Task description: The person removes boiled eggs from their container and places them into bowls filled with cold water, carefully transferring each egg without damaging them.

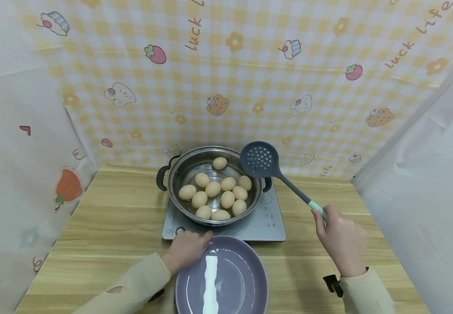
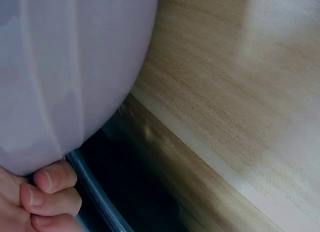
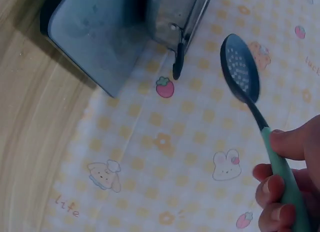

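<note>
My right hand (image 1: 342, 240) grips the mint-green handle of a slotted skimmer (image 1: 259, 159). Its dark, perforated bowl overlaps the right rim of a steel pot (image 1: 174, 197) in the head view and looks bare in the right wrist view. Several light-brown eggs (image 1: 212, 189) lie in the pot. At the far left edge of a purple plate (image 1: 259, 279) is my left hand (image 1: 187, 250), gripping the rim with curled fingers (image 2: 52, 199). The plate is bare and sits in front of the pot; its outer side fills the upper left of the left wrist view.
The pot stands on a flat grey induction cooker (image 1: 250, 233), its two black handles (image 1: 161, 178) sticking out at the sides. A wooden table (image 1: 108, 226) lies beneath. Close behind rises a yellow-checked patterned cloth (image 1: 258, 78), with white sheets (image 1: 419, 174) at both sides.
</note>
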Demonstrator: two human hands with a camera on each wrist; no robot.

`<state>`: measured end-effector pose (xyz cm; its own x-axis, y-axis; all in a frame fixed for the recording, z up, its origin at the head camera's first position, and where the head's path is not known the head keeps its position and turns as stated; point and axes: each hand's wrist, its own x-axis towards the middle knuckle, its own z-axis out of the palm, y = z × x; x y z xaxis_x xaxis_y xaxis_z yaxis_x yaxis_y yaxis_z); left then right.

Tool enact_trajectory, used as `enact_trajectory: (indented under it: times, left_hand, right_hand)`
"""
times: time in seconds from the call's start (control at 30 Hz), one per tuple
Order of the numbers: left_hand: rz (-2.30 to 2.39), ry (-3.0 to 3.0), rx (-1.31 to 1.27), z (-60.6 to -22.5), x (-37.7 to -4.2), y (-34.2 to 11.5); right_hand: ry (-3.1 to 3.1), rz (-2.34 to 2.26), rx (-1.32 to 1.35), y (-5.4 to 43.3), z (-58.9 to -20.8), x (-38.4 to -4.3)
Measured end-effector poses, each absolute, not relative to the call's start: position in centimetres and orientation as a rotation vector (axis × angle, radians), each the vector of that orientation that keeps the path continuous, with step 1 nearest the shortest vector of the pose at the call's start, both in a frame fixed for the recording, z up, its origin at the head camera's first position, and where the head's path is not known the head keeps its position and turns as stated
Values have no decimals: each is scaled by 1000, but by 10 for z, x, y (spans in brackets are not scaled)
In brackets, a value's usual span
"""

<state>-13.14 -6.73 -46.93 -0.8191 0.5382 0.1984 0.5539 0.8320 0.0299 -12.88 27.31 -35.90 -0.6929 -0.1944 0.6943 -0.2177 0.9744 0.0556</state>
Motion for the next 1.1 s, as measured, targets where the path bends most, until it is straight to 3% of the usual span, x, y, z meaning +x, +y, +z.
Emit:
enact_trajectory:
  times: [1.1]
  left_hand:
    - [-144,-2856,-840,-471,-132,-67]
  right_hand:
    - [-2128,-90,571,234,-390,-143]
